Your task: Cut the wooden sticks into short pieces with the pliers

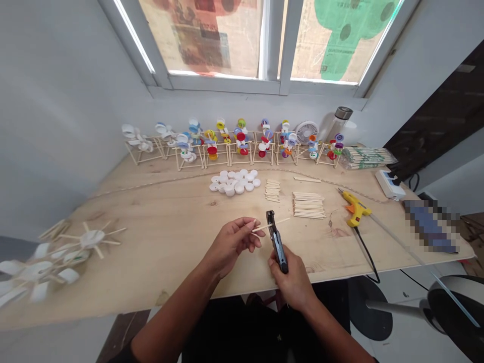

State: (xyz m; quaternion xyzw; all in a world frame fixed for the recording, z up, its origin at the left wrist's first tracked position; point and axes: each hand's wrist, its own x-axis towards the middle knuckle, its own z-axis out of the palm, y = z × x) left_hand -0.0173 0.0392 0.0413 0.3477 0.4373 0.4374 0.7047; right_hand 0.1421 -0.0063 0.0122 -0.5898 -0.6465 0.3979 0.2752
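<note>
My left hand [241, 235] pinches a thin wooden stick [262, 228] between thumb and fingertips. The stick points to the right and passes the head of a pair of pliers [278, 244]. My right hand [293, 276] is wrapped around the pliers' dark grey-blue handles and holds them upright, jaws away from me. Whether the jaws grip the stick I cannot tell. Beyond my hands lie a stack of short sticks [272, 190] and a pile of longer sticks [309, 205]. Left of these is a group of white bottle caps [235, 182].
Stick frames with coloured caps [242, 146] line the wall side. To the right are a yellow glue gun [358, 206], a power strip [389, 185] and bagged sticks [368, 157]. Stick-and-cap wheels [92, 238] lie left. A small fan [307, 132] and bottle [338, 123] stand behind.
</note>
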